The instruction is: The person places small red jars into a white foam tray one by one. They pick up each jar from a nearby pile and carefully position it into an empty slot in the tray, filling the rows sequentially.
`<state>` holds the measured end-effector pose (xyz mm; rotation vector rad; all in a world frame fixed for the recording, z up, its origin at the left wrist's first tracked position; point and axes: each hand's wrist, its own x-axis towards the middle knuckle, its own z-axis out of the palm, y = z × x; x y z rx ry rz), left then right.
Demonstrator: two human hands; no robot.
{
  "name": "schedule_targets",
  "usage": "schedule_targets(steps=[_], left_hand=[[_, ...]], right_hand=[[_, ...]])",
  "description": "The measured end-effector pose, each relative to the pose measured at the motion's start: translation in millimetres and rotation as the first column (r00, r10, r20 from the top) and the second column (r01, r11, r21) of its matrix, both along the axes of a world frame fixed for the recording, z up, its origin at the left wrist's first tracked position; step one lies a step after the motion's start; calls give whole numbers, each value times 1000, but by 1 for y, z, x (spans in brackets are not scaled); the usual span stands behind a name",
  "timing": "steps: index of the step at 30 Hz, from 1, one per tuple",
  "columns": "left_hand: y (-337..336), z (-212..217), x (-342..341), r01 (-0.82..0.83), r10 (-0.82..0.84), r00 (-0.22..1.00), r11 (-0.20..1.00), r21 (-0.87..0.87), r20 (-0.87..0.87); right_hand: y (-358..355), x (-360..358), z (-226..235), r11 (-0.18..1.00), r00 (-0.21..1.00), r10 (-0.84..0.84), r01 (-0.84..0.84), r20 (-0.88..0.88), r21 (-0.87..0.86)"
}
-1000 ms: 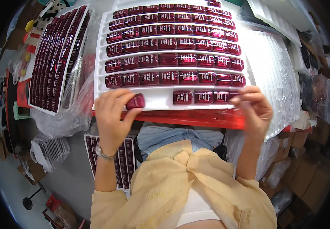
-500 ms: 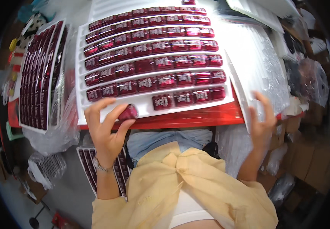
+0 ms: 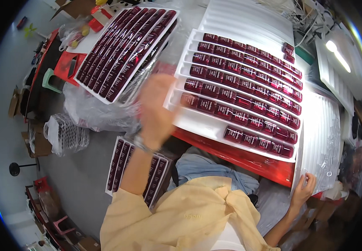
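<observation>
My left hand [image 3: 158,111], smeared by motion, is over the left end of a white ridged tray [image 3: 202,125]. Its fingers are too blurred to show whether they hold anything. Small glossy dark red bottles [image 3: 243,100] lie in rows across this tray. In its nearest row, several bottles [image 3: 258,141] sit toward the right, and the left part of that row is bare. My right hand [image 3: 304,189] is at the near edge of a white ridged empty tray [image 3: 317,146] on the right, its bent fingers closed on that edge.
Another filled tray [image 3: 126,54] lies tilted at the left on clear plastic wrap [image 3: 101,111]. Below the table's red edge [image 3: 231,157], one more filled tray [image 3: 158,178] stands low down. Two loose bottles [image 3: 289,52] lie beyond the main tray. A green stool [image 3: 51,80] is farther left.
The view has swung left. My left hand, which pinched a dark red bottle over the nearest row, has moved left and blurred. My right hand has come down onto the empty tray's edge.
</observation>
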<state>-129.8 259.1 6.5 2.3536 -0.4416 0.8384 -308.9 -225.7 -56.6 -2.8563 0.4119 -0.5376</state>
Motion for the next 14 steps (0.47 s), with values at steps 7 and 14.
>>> schedule_targets(steps=[7,14], left_hand=[[119,-24,23,-605,626,775,693,392,89],[134,-24,30,-533,566,824,765,362,17]], right_hand=[[2,15,-20,990,983,130,-120,129,-79],[-14,14,-5,991,994,109,-109,5,-83]])
